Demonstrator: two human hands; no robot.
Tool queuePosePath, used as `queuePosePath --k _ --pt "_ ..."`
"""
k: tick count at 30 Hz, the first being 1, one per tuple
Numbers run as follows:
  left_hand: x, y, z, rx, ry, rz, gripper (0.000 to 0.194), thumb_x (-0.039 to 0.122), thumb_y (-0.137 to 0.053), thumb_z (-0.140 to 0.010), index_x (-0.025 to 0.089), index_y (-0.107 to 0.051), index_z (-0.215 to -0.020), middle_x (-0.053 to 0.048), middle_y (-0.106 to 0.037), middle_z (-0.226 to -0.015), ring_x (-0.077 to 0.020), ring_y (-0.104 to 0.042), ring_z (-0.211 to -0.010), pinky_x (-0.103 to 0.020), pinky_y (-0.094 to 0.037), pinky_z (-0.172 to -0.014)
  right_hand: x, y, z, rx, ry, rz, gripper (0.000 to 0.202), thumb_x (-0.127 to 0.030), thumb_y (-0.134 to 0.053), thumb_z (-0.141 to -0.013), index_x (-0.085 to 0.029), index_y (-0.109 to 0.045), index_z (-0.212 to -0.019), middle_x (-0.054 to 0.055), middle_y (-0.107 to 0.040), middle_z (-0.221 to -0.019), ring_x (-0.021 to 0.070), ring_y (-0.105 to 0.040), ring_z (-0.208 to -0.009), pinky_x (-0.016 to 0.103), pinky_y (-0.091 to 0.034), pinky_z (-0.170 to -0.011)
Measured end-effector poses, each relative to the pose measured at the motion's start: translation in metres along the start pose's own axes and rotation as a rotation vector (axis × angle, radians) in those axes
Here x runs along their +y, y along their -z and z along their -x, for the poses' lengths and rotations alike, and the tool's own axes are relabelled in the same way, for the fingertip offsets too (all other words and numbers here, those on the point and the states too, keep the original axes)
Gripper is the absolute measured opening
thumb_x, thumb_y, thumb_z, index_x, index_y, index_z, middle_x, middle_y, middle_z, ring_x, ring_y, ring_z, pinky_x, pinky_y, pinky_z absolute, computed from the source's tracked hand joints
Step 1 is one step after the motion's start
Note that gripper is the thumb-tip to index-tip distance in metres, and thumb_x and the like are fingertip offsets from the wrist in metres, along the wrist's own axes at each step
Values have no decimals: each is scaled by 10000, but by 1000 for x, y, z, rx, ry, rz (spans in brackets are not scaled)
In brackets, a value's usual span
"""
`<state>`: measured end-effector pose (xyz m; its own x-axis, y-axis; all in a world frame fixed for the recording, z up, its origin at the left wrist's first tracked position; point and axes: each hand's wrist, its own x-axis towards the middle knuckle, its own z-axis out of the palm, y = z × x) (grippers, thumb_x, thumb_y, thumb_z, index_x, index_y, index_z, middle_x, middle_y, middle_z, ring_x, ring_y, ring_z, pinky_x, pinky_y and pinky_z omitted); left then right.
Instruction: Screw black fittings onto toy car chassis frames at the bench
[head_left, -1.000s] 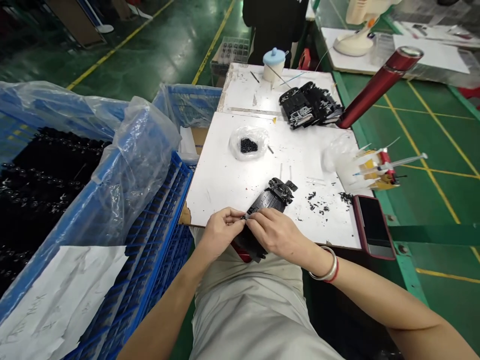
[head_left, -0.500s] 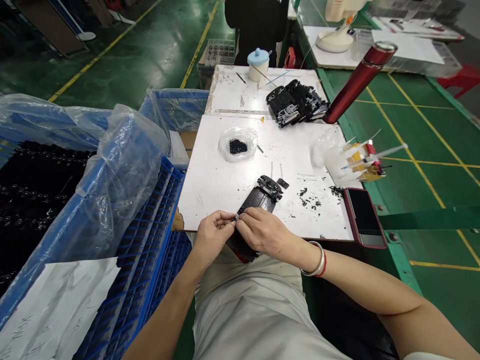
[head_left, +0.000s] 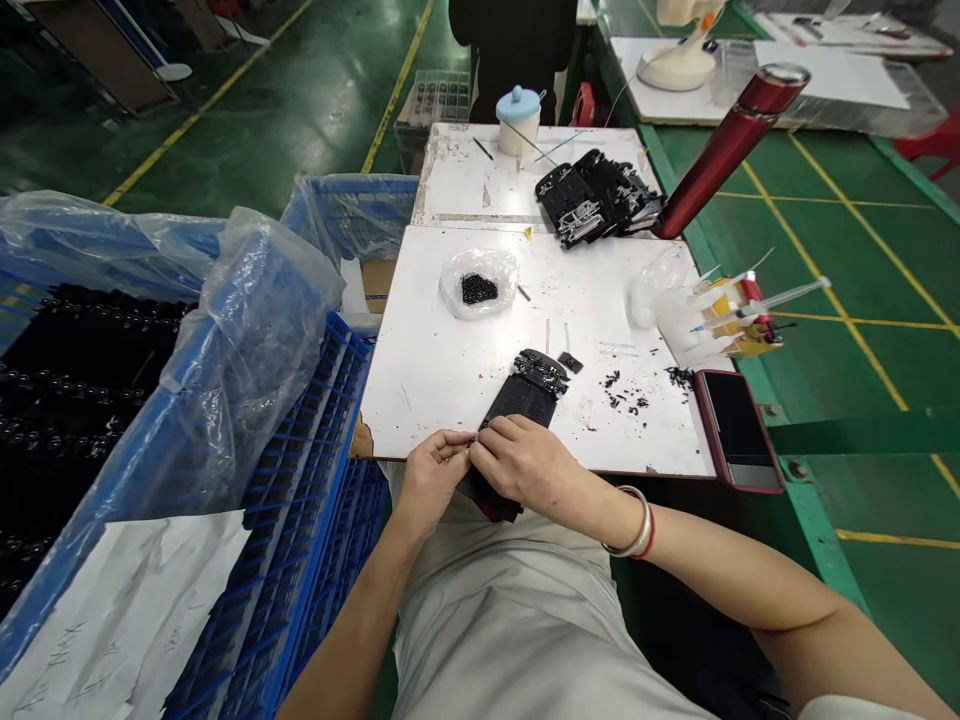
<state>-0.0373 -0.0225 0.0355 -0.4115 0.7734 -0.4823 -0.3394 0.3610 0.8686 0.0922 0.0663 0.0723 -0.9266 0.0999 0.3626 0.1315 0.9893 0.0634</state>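
A black model-car chassis (head_left: pixel 529 397) lies tilted over the near edge of the white worktable (head_left: pixel 420 370), its lower end overhanging toward my lap. My left hand (head_left: pixel 431 482) is closed in a pinch at the chassis's left edge. Against it, fingertip to fingertip, my right hand (head_left: pixel 534 468) is also pinched and rests over the chassis, covering its middle. Whatever tiny piece sits between the fingertips is too small to name. Beyond the chassis's far end lies a small flat black part (head_left: pixel 570 362). A clear plastic bag (head_left: pixel 455 303) holds tiny black parts (head_left: pixel 478 289).
Loose black bits (head_left: pixel 626 393) lie to the right, near a phone (head_left: pixel 741 430) and a holder with syringes (head_left: pixel 739 320). More black chassis (head_left: pixel 592 200) and a red flask (head_left: pixel 724 155) stand farther back. A blue crate (head_left: pixel 300 480) borders the left; a person (head_left: pixel 514 60) is beyond.
The view has shifted slightly. Both hands stay pinched together at the chassis's left edge, with hardly any movement.
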Motion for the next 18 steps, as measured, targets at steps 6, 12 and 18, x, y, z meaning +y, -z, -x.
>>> queuePosePath --k 6,12,18 --pt "-10 2 4 13 0 36 305 296 -783 -589 148 -683 -836 -28 -728 -768 -132 -637 -744 -233 -476 -726 2 2 7 -57 -72 -62 201 -116 -475 -940 -155 -573 -769 26 -569 -693 168 -470 -668 315 -334 -607" --pt "-22 11 10 45 8 51 314 302 -781 -609 151 -694 -871 -28 -733 -794 -132 -645 -765 -241 -491 -760 26 10 32 66 -339 -101 127 -156 -504 -949 -148 -602 -868 56 -647 -755 181 -536 -710 310 -396 -630" --pt "-27 19 15 72 26 64 324 296 -798 -592 149 -700 -864 -34 -733 -806 -150 -660 -783 -267 -504 -789 83 -6 73 47 -824 -86 137 -221 -492 -922 -187 -614 -870 88 -678 -807 257 -577 -776 369 -441 -686"
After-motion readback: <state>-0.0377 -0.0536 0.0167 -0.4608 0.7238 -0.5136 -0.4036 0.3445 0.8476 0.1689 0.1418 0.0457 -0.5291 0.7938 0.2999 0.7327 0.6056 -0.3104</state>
